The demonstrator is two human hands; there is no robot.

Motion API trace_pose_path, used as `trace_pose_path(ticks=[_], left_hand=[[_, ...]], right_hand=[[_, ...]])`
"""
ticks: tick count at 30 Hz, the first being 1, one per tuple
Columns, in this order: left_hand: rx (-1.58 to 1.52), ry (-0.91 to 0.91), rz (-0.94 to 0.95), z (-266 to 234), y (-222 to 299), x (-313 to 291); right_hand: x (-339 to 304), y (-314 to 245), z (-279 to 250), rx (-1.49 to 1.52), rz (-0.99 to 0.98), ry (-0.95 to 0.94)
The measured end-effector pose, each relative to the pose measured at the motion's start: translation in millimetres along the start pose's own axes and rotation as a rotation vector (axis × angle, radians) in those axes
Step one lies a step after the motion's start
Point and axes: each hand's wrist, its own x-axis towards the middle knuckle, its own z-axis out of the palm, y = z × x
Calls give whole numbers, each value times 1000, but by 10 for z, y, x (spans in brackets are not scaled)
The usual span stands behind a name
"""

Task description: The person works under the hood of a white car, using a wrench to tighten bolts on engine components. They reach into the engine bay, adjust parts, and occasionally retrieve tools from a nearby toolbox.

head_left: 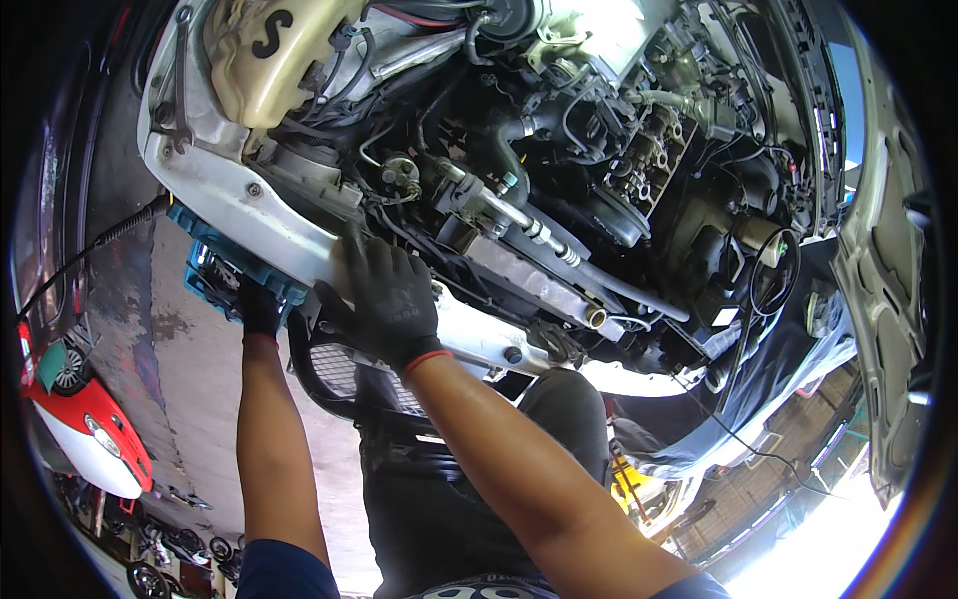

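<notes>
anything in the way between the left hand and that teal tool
Nothing visible stands between them: the left hand is up against the near end of the teal tool, beside the white front panel. Its exact grip is mostly hidden.

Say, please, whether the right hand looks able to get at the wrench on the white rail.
Probably yes: the right hand rests on the same white rail, and nothing appears to lie over the wrench.
</notes>
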Motion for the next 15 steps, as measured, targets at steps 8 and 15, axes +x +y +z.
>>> trace_pose_path(ticks=[8, 15], left_hand=[[-1198, -101, -290, -621, 77, -262], [-1164, -33, -347, -665, 710, -1507]], right_hand=[[18, -73, 16, 89, -26, -34], [2, 0, 47, 145, -25, -2]])
